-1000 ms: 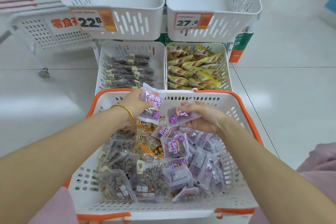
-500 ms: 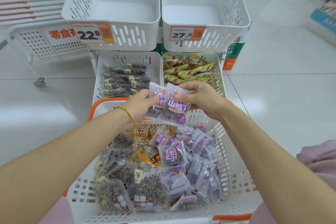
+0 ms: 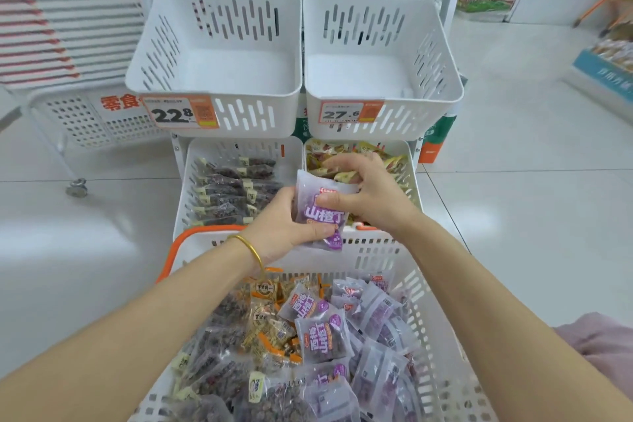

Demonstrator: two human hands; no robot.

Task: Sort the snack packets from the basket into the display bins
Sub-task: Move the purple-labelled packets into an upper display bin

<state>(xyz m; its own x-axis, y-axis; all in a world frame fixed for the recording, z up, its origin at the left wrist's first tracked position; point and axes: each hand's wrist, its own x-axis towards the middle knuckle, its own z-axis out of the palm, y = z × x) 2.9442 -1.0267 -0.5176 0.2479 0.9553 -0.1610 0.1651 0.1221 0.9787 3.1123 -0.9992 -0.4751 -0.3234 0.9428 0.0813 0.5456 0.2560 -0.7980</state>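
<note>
Mixed snack packets (image 3: 322, 339) are being carried in the basket (image 3: 376, 260), nearest. Over its far rim, purple packets (image 3: 320, 216) are being held by the left hand (image 3: 284, 226) and right hand (image 3: 371, 197), each grip being curled tight on them, long axis pointing away. The empty left upper bin (image 3: 239, 116) and right upper bin (image 3: 404, 116) are lying directly ahead, the right hand being nearer. The number held is being hidden by fingers.

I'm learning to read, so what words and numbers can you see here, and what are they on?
"22.8": left tag
"27.6": right tag, last digit partly cut off
"零食": red sign
"山楂丁": held packet
"西梅山楂丁": loose packet in the basket
Too blurred to read: the small print on both tags and the labels on the orange packets.
</note>
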